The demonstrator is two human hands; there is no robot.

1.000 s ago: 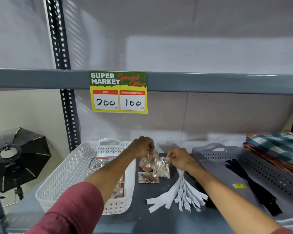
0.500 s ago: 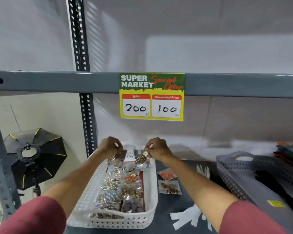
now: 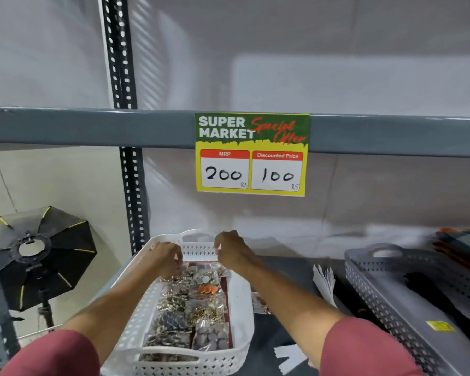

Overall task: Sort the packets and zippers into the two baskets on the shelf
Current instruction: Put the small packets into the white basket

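Observation:
A white basket (image 3: 242, 316) stands on the shelf, filled with rows of clear packets (image 3: 190, 308) holding small dark, gold and orange items. My left hand (image 3: 166, 257) is pinched on the top left corner of the packets at the basket's far end. Pinched at their top right corner, in front of the basket's far wall, is my right hand (image 3: 232, 249). A grey basket (image 3: 391, 310) to the right holds black zippers (image 3: 429, 289). White zippers (image 3: 323, 283) lie on the dark shelf between the baskets. One loose packet (image 3: 259, 301) lies beside the white basket.
A grey shelf beam (image 3: 92, 127) with a yellow price sign (image 3: 251, 154) crosses above my hands. A perforated black upright (image 3: 132, 199) stands at the left, and a black studio light (image 3: 36, 256) beyond it. Folded cloth (image 3: 461, 240) lies blurred at the far right.
Both hands carried the packets left from the shelf's middle and lowered them into the white basket. My view shifted left, so the grey basket now sits at the right edge.

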